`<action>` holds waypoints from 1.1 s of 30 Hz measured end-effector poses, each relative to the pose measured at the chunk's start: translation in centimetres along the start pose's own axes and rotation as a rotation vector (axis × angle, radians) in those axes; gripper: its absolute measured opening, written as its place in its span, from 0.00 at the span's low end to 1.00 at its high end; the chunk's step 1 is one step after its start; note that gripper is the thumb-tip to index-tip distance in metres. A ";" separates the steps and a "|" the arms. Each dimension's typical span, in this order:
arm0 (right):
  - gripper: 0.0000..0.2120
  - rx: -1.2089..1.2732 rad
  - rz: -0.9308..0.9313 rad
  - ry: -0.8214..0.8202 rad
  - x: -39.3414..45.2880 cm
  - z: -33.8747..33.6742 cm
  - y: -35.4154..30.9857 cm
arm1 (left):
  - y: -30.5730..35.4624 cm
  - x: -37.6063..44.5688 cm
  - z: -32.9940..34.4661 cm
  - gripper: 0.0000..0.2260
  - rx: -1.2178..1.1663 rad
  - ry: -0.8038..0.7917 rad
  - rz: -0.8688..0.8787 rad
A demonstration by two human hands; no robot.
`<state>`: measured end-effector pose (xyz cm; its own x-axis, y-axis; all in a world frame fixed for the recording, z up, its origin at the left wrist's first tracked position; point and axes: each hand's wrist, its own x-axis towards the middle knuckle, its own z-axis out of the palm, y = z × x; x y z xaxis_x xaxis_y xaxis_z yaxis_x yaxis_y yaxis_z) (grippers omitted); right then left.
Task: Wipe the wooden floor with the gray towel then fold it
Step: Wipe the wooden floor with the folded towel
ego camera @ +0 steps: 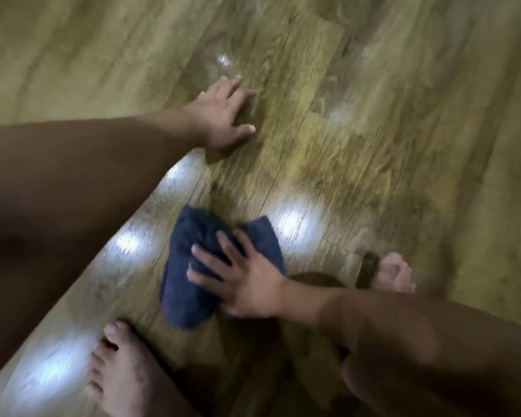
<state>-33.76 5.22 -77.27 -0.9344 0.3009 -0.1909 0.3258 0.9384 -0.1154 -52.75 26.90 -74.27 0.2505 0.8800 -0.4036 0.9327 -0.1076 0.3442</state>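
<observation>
Pressing down on the towel (211, 272), the right hand (247, 281) is seen with its fingers spread and nearly straight across the cloth, the palm laid over the towel's near right part. No curl round the fabric can be made out; the cloth is covered, not gripped. The towel is bunched into a dark, rumpled heap and lies on the floor (403, 145), directly under the right hand and well short of the left hand (223, 115).

The left hand is planted flat on the floor farther out, its fingers splayed wide and its thumb stretched toward the right; nothing is held by it. Bare planks are left between the two hands, with bright patches of reflected light just beside the towel on both sides.

A left foot (124, 368) is set on the floor nearer than the towel, below and to the left of the right hand. A right foot (394, 272) is seen just beyond the right forearm, to the right of that hand, a dark strap (369, 267) lying across it beside the toes. Much of the floor is blurred.
</observation>
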 end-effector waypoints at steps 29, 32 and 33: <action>0.33 0.080 0.444 0.259 13.1 -4.4 29.2 | -8.7 -1.0 2.6 0.36 -0.004 0.260 -0.246; 0.33 0.088 0.518 0.278 14.2 -4.6 31.6 | -9.2 1.2 1.5 0.34 -0.026 0.324 -0.241; 0.33 0.088 0.541 0.284 14.7 -4.6 32.3 | -9.5 2.0 1.1 0.33 -0.025 0.341 -0.246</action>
<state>-37.61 40.72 -79.26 -0.6311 0.7755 0.0209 0.7640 0.6259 -0.1568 -60.76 29.18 -79.29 -0.0826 0.9813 -0.1740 0.9465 0.1319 0.2946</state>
